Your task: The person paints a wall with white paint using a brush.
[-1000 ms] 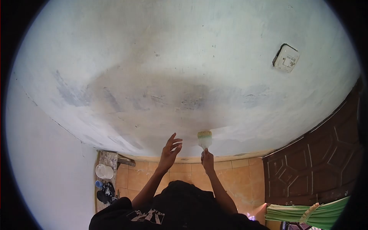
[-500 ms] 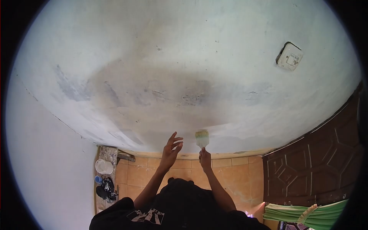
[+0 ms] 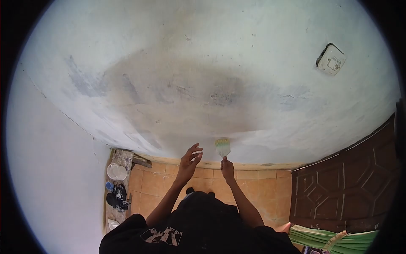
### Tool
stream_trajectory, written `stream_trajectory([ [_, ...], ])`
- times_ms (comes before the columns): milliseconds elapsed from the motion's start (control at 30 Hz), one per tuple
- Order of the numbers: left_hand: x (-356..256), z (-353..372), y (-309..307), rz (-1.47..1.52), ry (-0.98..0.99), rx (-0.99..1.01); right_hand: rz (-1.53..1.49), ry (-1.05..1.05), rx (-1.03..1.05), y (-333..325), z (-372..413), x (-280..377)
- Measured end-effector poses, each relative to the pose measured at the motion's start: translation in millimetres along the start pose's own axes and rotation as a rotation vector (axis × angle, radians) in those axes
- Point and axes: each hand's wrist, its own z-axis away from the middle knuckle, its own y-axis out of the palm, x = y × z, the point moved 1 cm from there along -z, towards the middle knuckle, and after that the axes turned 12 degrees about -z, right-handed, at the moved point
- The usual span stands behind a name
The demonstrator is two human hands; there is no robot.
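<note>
In my right hand is a paintbrush, gripped by its handle with the bristles pointing up toward the wall. White and pale green smears cover the brush, and its bristle tips look yellowish. My left hand is raised to the left of the brush, fingers apart and holding nothing. Grey patches and small chips mark the wall surface ahead, and a broad shadow lies over its middle.
At left, a wooden bench carries a white tub, a blue cup and a dark paint-spotted cloth. A light switch sits on the wall at upper right. The brown door and green curtain are right, above orange floor tiles.
The view has shifted a little, so the switch and wall marks appear farther right and higher. The brush has tilted slightly and sits a bit higher in view; the left hand stays spread.
</note>
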Motion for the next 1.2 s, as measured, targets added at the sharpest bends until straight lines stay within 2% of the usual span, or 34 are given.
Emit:
stream_trajectory([
  [233,1.5,18.2,8.2,0.055,-0.037,-0.010,-0.246,0.005,0.101,7.7,48.5,104.6],
  [600,9.6,61.8,-13.7,0.082,-0.033,-0.131,-0.221,0.097,0.142,21.0,94.8,149.9],
  [833,4.5,67.5,-61.7,0.025,0.024,-0.147,-0.232,0.080,0.211,75.4,115.6,171.9],
  [933,0.4,72.3,-88.8,0.069,-0.015,-0.141,-0.222,0.074,0.260,111.5,125.7,169.8],
  [1033,1.0,81.9,-129.4,0.030,0.024,-0.114,-0.116,-0.041,0.292,156.4,137.3,154.9],
  [1200,18.8,105.2,-206.6,0.047,-0.041,-0.172,-0.240,0.107,0.359,228.0,165.3,153.4],
])
